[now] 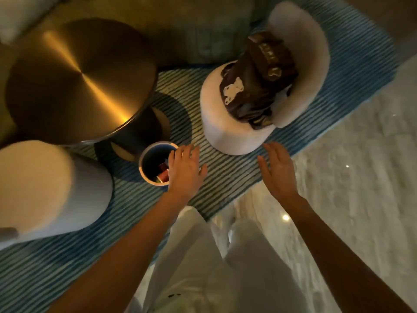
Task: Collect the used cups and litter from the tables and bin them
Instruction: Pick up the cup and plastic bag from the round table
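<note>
A small round bin [146, 154] with a white rim stands on the striped rug beside the table's base. Red and dark litter [163, 173] lies inside it. My left hand [186, 168] hovers over the bin's right edge, fingers spread, holding nothing. My right hand [276, 170] is stretched out over the rug just in front of the white chair, open and empty too.
A round brass table [79, 80] stands at the left. A white fluffy chair [300, 71] holds a brown bag with a bear print [255, 82]. Another white stool [45, 188] sits at the lower left. A blue striped rug [225, 172] meets a marble floor [349, 188] on the right.
</note>
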Demonstrator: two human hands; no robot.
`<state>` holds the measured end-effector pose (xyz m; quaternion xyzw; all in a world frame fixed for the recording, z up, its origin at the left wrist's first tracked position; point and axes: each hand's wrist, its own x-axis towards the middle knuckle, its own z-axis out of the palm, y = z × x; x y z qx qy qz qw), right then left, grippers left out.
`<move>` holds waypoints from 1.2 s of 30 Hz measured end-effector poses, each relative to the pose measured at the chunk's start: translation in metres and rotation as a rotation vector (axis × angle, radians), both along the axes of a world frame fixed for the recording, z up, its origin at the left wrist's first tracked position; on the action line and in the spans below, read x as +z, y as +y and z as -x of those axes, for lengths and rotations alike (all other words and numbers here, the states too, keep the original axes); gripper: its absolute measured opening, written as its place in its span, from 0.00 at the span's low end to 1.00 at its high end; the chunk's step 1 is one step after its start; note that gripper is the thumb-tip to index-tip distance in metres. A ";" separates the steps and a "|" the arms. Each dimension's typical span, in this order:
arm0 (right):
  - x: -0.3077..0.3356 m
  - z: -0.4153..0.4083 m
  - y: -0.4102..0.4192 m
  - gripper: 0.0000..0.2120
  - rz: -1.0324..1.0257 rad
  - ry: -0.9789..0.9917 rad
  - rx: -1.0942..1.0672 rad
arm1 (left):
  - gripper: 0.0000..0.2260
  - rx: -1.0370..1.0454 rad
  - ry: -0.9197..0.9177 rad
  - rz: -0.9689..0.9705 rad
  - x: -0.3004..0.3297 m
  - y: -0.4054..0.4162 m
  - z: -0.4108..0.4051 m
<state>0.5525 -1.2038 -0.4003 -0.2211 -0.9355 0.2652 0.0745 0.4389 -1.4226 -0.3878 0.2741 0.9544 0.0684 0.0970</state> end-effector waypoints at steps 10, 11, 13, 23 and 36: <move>0.030 -0.168 0.141 0.22 -0.064 -0.043 -0.252 | 0.24 -0.283 -0.015 -0.067 0.027 0.192 -0.109; 0.031 -0.180 0.152 0.22 -0.066 -0.071 -0.279 | 0.23 -0.322 -0.021 -0.075 0.029 0.210 -0.117; 0.032 -0.201 0.174 0.22 -0.070 -0.109 -0.314 | 0.23 -0.391 -0.023 -0.091 0.033 0.245 -0.129; 0.048 -0.216 0.337 0.23 -0.095 -0.114 -0.443 | 0.24 -0.656 0.055 -0.117 0.035 0.448 -0.100; 0.094 -0.059 0.640 0.23 -0.212 -0.111 -0.363 | 0.24 -0.626 0.058 -0.199 0.072 0.724 0.050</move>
